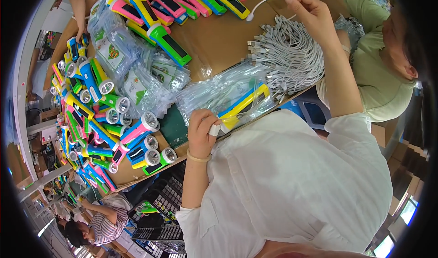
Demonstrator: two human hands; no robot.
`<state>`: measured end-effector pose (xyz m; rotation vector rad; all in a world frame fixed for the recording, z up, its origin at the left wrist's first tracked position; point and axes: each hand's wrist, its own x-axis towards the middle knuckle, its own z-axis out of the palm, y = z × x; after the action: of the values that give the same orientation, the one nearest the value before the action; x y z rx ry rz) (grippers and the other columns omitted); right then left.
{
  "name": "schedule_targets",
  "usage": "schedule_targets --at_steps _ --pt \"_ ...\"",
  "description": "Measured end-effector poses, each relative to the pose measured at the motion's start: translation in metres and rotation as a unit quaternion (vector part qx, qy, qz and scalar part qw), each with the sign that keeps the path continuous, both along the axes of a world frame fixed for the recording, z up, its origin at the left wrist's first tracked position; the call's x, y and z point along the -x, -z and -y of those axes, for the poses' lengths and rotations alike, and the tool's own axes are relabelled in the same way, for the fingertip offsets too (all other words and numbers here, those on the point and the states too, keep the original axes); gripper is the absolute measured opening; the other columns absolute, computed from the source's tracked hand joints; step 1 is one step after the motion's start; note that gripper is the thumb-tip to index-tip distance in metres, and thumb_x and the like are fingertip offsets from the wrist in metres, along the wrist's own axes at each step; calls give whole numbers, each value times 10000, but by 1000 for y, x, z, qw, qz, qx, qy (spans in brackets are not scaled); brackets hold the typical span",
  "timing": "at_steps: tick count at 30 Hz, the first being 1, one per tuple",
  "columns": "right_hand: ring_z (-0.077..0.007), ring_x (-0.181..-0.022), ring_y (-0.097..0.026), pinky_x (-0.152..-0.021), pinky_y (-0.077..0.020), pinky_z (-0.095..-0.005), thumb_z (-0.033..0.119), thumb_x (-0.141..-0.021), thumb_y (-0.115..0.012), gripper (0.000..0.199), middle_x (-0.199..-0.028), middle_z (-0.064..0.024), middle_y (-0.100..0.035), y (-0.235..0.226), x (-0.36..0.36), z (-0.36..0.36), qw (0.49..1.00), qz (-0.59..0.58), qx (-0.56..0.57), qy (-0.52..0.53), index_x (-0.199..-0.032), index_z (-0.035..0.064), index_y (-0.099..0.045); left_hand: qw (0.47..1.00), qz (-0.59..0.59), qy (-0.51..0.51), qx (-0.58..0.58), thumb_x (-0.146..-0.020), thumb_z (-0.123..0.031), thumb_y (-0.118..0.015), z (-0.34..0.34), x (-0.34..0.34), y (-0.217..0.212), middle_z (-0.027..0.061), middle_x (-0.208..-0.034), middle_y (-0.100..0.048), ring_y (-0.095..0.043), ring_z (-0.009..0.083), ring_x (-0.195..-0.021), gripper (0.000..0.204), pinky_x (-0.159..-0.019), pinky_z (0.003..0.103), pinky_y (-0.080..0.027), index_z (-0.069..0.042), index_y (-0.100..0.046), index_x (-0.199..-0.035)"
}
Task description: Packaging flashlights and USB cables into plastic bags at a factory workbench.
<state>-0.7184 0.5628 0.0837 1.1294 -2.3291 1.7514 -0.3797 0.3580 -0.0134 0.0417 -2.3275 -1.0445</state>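
Note:
My left hand is closed at the white end of a yellow and blue flashlight. This flashlight lies aslant at the table's near edge, with clear plastic over most of it. Raised above the cable pile, my right hand pinches a white charging cable. The cable arcs leftward from the fingertips, and its loose plug hangs over the brown table. Below that hand spreads a big heap of white USB cables. Flat clear plastic bags are stacked beside my left hand.
Many colourful flashlights are piled on the left, and more lie at the far side. Printed clear bags sit between them. A co-worker in green is at the right, another lower left. Black crates stand below the table edge.

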Motion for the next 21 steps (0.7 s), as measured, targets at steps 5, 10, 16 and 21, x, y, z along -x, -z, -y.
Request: schedule_targets --at_steps 5,10,16,21 --pt "-51 -544 -369 -493 -284 -218 246 -1028 -571 309 -642 35 -444 -15 -28 7 917 305 135 -218 -768 88 -519 1000 -8 3 -6 -742 -22 -766 -1 1 2 116 -944 -610 -600 316 -871 209 -751 395 -501 -36 -649 -915" --pt "-56 -507 -399 -446 -271 -228 225 -1003 -593 306 -606 5 -492 6 -86 26 835 472 58 -278 -740 93 -508 1000 -17 -3 -9 -738 -11 -751 -3 2 0 116 -933 -619 -608 312 -874 192 -751 387 -508 -32 -655 -902" --pt "-58 -538 -385 -488 -292 -240 174 -973 -634 341 -598 37 -492 42 -95 30 908 273 -193 -254 -677 56 -514 1000 -20 -5 -3 -758 -19 -765 -4 -5 -2 117 -956 -635 -617 315 -886 189 -765 387 -516 -22 -658 -914" --pt "-162 -543 -422 -524 -363 -324 187 -935 -666 302 -610 -30 -509 22 -100 47 878 107 -306 -352 -703 28 -555 974 69 -143 -162 -852 -49 -755 -10 -23 -5 122 -1017 -671 -626 208 -862 170 -752 307 -518 3 -662 -985"
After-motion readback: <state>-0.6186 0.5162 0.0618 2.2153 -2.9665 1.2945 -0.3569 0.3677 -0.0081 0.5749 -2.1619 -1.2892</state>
